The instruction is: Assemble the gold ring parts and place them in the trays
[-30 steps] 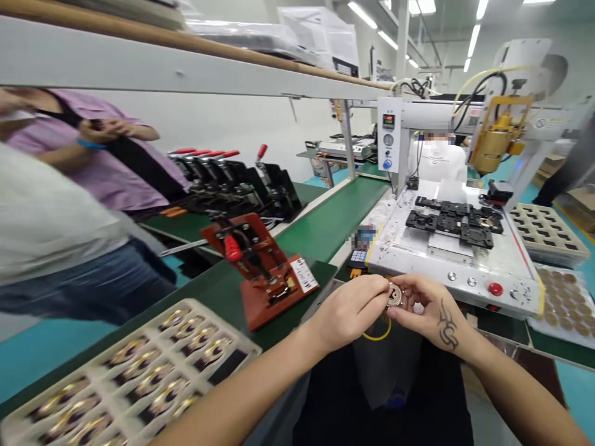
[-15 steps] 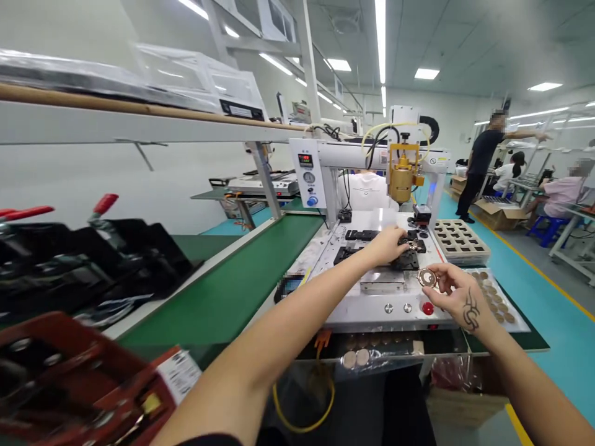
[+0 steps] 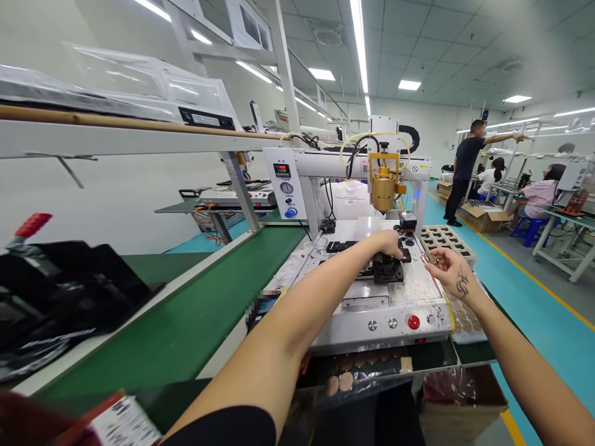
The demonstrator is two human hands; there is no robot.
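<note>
Above the white machine bed [image 3: 409, 297], my left hand [image 3: 389, 243] reaches down to the black fixture [image 3: 389, 270]. Its fingers are bent at the fixture and their tips are hidden, so whether they hold anything does not show. My right hand [image 3: 449, 269], to the right of the fixture, pinches a small round metallic piece [image 3: 430, 258] between thumb and fingers. Behind my left hand hangs the machine's gold cylinder head [image 3: 383, 192].
A compartment tray [image 3: 449, 240] stands behind my right hand, and round discs [image 3: 465, 317] lie on a sheet below it. A red button [image 3: 413, 322] is on the machine's front. The green conveyor [image 3: 199, 303] runs along the left. A person [image 3: 465, 167] stands at the back right.
The view has shifted, with the machine now further left in it. My right hand has lifted the round piece up and away from the machine's front, and the piece is tilted more edge-on.
</note>
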